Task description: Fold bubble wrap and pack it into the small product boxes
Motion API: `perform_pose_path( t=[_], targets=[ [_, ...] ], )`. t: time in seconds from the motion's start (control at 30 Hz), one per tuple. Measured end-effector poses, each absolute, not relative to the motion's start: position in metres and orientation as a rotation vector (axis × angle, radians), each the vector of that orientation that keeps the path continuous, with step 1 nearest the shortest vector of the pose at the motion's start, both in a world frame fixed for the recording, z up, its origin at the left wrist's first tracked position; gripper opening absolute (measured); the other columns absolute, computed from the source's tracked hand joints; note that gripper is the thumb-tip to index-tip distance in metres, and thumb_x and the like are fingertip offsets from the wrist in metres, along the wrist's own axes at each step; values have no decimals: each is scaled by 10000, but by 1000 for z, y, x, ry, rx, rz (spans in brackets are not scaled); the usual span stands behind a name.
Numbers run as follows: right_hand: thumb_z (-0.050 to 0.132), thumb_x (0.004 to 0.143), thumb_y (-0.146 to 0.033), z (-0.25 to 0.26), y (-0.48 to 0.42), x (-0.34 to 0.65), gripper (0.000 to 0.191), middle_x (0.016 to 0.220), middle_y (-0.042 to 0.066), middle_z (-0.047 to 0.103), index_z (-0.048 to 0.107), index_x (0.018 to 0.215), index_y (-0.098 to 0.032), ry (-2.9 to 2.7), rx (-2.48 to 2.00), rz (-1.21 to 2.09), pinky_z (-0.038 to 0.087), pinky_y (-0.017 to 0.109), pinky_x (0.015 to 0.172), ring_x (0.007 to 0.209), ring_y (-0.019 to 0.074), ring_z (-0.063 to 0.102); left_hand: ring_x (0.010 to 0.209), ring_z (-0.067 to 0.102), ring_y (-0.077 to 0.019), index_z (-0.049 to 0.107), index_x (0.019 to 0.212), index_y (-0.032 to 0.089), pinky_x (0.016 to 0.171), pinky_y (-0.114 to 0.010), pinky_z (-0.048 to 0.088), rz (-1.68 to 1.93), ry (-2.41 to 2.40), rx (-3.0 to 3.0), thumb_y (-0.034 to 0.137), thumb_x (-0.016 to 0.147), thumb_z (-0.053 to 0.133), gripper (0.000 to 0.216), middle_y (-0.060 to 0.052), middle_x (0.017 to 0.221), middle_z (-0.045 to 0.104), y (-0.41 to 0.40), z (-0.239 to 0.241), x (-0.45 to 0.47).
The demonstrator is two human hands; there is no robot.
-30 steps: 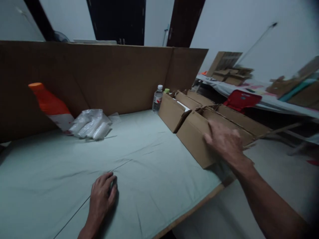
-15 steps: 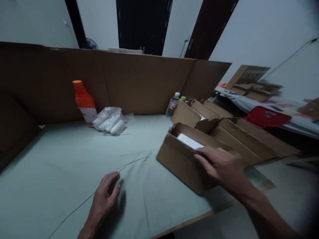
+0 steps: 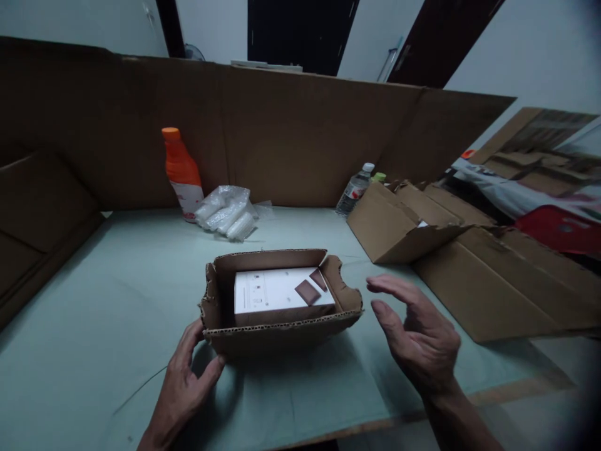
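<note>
A small open cardboard box [image 3: 263, 335] stands on the pale green table cover [image 3: 117, 300] in front of me. Inside it lies a white sheet or packet [image 3: 272, 289] with two small brown squares on it. My left hand [image 3: 185, 379] touches the box's near left corner, thumb against its front wall, fingers spread. My right hand [image 3: 417, 335] hovers just right of the box, fingers stretched out and apart, holding nothing.
An orange-topped bottle [image 3: 181, 172] and a clear bag of white rolls [image 3: 228, 213] sit at the back left. A water bottle [image 3: 354, 188], an open carton [image 3: 399, 222] and a flattened carton [image 3: 498, 282] lie to the right. A cardboard wall [image 3: 282, 138] rings the table.
The small box has been pulled from the right edge to the table's middle in front of me. My right hand has let go of it; my left hand has come up to its corner.
</note>
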State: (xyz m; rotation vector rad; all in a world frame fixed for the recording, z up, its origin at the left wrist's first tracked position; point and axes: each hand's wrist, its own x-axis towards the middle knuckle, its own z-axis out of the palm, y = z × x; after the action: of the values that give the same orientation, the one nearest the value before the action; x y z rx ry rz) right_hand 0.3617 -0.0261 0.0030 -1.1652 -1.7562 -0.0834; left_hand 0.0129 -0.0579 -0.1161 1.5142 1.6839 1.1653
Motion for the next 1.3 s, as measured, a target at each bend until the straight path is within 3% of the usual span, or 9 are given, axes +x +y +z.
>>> perform_pose_path(
  t=[0.13, 0.3, 0.63, 0.8, 1.13, 1.3],
  targets=[
    [644, 869, -305, -50, -38, 371, 418, 1200, 122, 705, 632, 1278, -223, -1815, -1377, 304, 595, 411, 872, 1072, 289, 692, 1108, 664, -341, 652, 1238, 196, 948, -495, 552, 1115, 1644, 1525, 517, 763, 661, 574, -126, 1154, 716, -54, -122, 22],
    [648, 812, -429, -87, -28, 344, 488, 1111, 141, 737, 663, 1235, -185, -1769, -1511, 735, 581, 488, 912, 1083, 354, 689, 995, 687, -303, 652, 1178, 171, 882, -434, 566, 1122, 1597, 1470, 447, 755, 656, 505, -117, 1054, 722, -39, -117, 29],
    [649, 787, -379, -101, 51, 310, 454, 1136, 126, 718, 606, 1186, -166, -1620, -1389, 752, 575, 425, 879, 1033, 299, 683, 1065, 667, -277, 582, 1221, 139, 922, -385, 532, 1271, 1501, 1417, 379, 725, 647, 554, -122, 1134, 700, 42, -113, 26],
    [696, 779, -412, -122, 58, 310, 476, 1124, 119, 716, 589, 1189, -194, -1578, -1415, 793, 570, 457, 901, 1038, 306, 680, 1206, 606, -296, 567, 1244, 158, 1038, -429, 471, 1302, 1512, 1431, 362, 760, 635, 530, -143, 1210, 675, 46, -130, 27],
    [665, 811, -454, -117, 74, 319, 393, 1020, 115, 737, 617, 1084, -176, -1648, -1500, 834, 583, 446, 833, 942, 302, 698, 1293, 563, -303, 559, 1340, 161, 1096, -469, 435, 1230, 1533, 1464, 321, 846, 556, 520, -158, 1318, 645, 47, -140, 29],
    [619, 849, -464, -126, 74, 323, 397, 1073, 126, 730, 630, 1128, -181, -1695, -1501, 720, 574, 465, 862, 978, 319, 691, 1173, 652, -305, 677, 1239, 163, 1024, -459, 506, 1107, 1427, 1444, 347, 814, 580, 473, -154, 1215, 717, 58, -121, 0]
  ],
)
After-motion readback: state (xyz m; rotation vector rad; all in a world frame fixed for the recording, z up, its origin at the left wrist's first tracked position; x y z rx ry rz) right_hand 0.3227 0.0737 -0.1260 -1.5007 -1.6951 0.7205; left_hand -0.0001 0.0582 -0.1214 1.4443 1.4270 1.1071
